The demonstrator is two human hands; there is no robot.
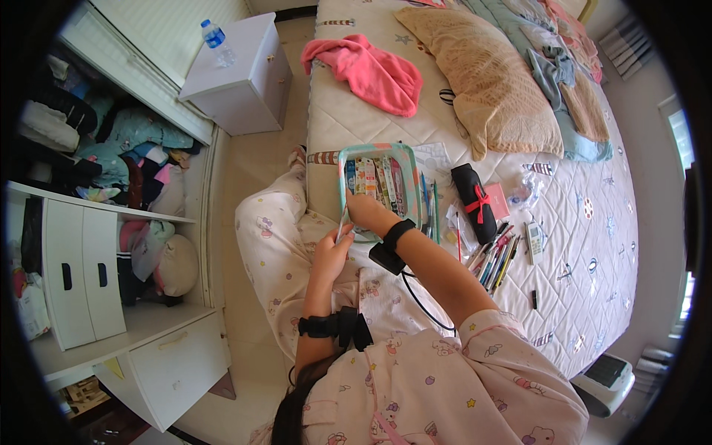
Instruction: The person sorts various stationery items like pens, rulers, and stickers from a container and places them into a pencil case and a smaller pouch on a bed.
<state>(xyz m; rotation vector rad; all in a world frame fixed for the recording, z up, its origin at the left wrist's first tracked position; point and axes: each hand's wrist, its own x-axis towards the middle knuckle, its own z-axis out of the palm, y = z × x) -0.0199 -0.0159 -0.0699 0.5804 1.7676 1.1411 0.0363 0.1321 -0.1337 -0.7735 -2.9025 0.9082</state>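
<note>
A rectangular basket with a green and pink rim [408, 153] stands on the bed at its edge, with several slim, colourful packs [368, 178] lined up inside. At the basket's near left corner, my left hand [331, 254] is closed on the lower end of a thin, pale, flat strip [343, 222]. My right hand [365, 213] reaches over the same corner, its fingers curled in by the strip's upper end. What the right fingers grip is hidden behind the hand. Black bands sit on both wrists, and a cable runs from the right one.
Right of the basket lie a black roll pouch with a red ribbon [475, 204], many pens [492, 261], a white remote control [534, 242] and a pink box [498, 201]. Farther off are a pink cloth [378, 74] and a tan pillow [482, 81]. A bottle [217, 44] tops the nightstand [241, 74].
</note>
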